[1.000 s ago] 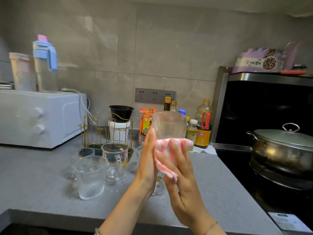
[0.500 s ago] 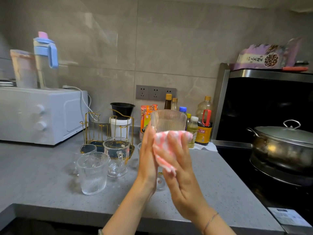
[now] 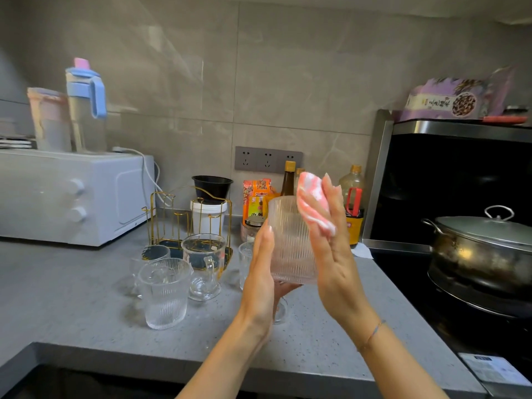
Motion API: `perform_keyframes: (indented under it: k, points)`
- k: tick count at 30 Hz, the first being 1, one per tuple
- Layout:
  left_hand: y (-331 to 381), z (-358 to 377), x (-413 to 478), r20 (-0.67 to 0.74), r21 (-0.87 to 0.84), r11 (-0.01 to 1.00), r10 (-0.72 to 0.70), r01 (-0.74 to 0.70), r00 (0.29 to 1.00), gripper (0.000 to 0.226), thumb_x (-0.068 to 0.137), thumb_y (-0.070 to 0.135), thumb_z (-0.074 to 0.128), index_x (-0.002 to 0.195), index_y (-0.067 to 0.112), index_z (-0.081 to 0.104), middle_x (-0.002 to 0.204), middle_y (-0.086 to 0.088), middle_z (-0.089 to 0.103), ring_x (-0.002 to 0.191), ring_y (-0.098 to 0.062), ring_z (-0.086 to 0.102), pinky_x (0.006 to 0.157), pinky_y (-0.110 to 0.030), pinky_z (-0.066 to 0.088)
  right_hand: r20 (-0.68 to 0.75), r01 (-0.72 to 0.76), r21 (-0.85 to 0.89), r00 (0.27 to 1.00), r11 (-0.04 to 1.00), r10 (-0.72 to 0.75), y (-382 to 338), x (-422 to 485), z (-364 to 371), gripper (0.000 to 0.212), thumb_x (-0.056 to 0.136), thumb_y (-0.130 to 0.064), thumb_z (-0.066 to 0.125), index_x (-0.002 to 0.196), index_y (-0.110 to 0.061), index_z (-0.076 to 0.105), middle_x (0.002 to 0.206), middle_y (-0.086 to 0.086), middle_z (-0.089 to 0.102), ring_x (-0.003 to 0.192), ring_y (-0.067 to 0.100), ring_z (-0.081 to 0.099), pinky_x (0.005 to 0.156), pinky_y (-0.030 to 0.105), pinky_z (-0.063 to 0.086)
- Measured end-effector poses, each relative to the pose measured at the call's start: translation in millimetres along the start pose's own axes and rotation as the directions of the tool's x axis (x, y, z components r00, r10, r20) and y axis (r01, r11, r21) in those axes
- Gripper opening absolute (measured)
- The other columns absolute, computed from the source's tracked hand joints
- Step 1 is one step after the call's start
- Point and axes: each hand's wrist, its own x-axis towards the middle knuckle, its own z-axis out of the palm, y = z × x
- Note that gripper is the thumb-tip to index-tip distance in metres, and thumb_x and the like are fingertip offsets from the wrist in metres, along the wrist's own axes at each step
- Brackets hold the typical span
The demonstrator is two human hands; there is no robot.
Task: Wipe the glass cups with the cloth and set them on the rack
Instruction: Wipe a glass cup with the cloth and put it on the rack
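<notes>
I hold a ribbed glass cup [image 3: 290, 243] upright in front of me, above the counter. My left hand [image 3: 260, 279] grips it from the left, fingers along its side and others curled under its base. My right hand [image 3: 331, 249] holds a folded pink-and-white cloth [image 3: 313, 203] against the cup's upper right side and rim. The gold wire rack [image 3: 184, 214] stands empty behind several glass cups on the counter: a ribbed cup [image 3: 164, 295], a handled mug [image 3: 204, 266], a small glass [image 3: 152, 253] and one partly hidden behind my left hand [image 3: 245, 263].
A white microwave [image 3: 72, 197] carrying two bottles sits at the left. Behind the rack stand a white tub [image 3: 208, 217] and sauce bottles [image 3: 352, 203]. A lidded steel pot [image 3: 483, 249] is on the stove at right. The grey counter [image 3: 86, 321] ends at a near edge.
My right hand slid the cloth from the cup's lower front up to its upper right rim. The cup now shows more fully between my hands.
</notes>
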Motion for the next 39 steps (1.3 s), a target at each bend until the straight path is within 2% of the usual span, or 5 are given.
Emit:
perform_keyframes:
  k: [8, 17, 23, 32, 39]
  points:
    - [18, -5, 6, 0.033, -0.089, 0.99, -0.107, 0.11, 0.994, 0.102, 0.065, 0.078, 0.063, 0.135, 0.005, 0.052, 0.119, -0.02, 0.067, 0.101, -0.027, 0.069, 0.081, -0.035, 0.056, 0.194, 0.215, -0.117, 0.962, 0.97, -0.19, 7, -57, 16, 0.042, 0.101, -0.045, 0.027, 0.142, -0.046, 0.033, 0.158, -0.019, 0.009, 0.149, 0.02, -0.003, 0.118, 0.052, 0.012]
    - [15, 2, -1, 0.096, -0.16, 0.981, -0.094, 0.108, 0.991, 0.053, 0.092, 0.054, 0.04, 0.118, 0.02, 0.07, 0.114, -0.009, 0.072, 0.101, -0.018, 0.068, 0.075, -0.031, 0.056, 0.092, 0.11, -0.093, 0.991, 0.99, -0.102, -8, -18, 7, 0.048, 0.096, -0.056, 0.026, 0.142, -0.056, 0.015, 0.154, -0.031, 0.007, 0.147, 0.005, -0.006, 0.12, 0.036, 0.005]
    - [14, 6, -3, 0.082, -0.173, 0.98, -0.09, 0.103, 0.993, 0.054, 0.097, 0.054, 0.034, 0.129, 0.022, 0.062, 0.124, -0.009, 0.067, 0.12, -0.023, 0.061, 0.105, -0.043, 0.043, 0.091, 0.136, -0.136, 0.988, 0.981, -0.125, -4, -2, 1, 0.048, 0.093, -0.057, 0.034, 0.14, -0.048, 0.033, 0.159, -0.016, 0.012, 0.147, 0.007, -0.006, 0.12, 0.038, 0.006]
    - [12, 0, 2, 0.098, -0.203, 0.961, -0.169, 0.186, 0.981, 0.061, 0.093, 0.06, 0.033, 0.099, 0.02, 0.079, 0.108, -0.009, 0.074, 0.097, -0.019, 0.071, 0.079, -0.031, 0.058, 0.123, 0.257, -0.237, 0.965, 0.937, -0.234, 12, -47, 10, 0.042, 0.098, -0.05, 0.037, 0.135, -0.034, 0.048, 0.158, -0.013, 0.018, 0.149, 0.025, 0.003, 0.119, 0.041, 0.01]
    - [20, 2, 6, 0.07, -0.083, 0.99, -0.107, 0.113, 0.992, 0.047, 0.1, 0.045, 0.035, 0.123, 0.017, 0.066, 0.109, -0.011, 0.073, 0.092, -0.02, 0.07, 0.077, -0.036, 0.058, 0.036, 0.136, -0.18, 0.991, 0.974, -0.132, 6, -14, 0, 0.041, 0.099, -0.049, 0.029, 0.134, -0.038, 0.047, 0.158, -0.017, 0.015, 0.148, 0.012, -0.003, 0.119, 0.037, 0.006]
